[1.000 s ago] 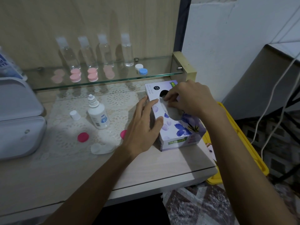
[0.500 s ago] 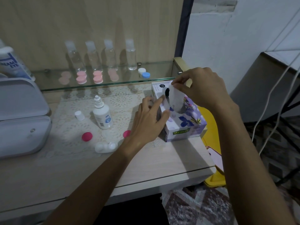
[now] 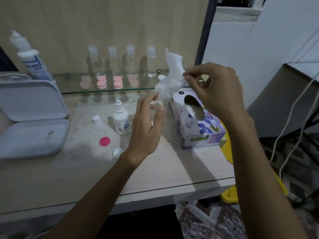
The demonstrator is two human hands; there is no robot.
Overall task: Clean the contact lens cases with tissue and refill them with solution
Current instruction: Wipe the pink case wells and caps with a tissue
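Solution bottle (image 3: 120,118): I see it uncapped and upright on the surface (image 3: 172,169), ready for refilling.
Lens case (image 3: 117,151): lies open near the left wrist, partly hidden.
Left hand (image 3: 146,125): fingers relaxed, holding nothing I can make out.
Tissue (image 3: 173,71): pinched by my right hand (image 3: 215,90), above the tissue box (image 3: 195,125).
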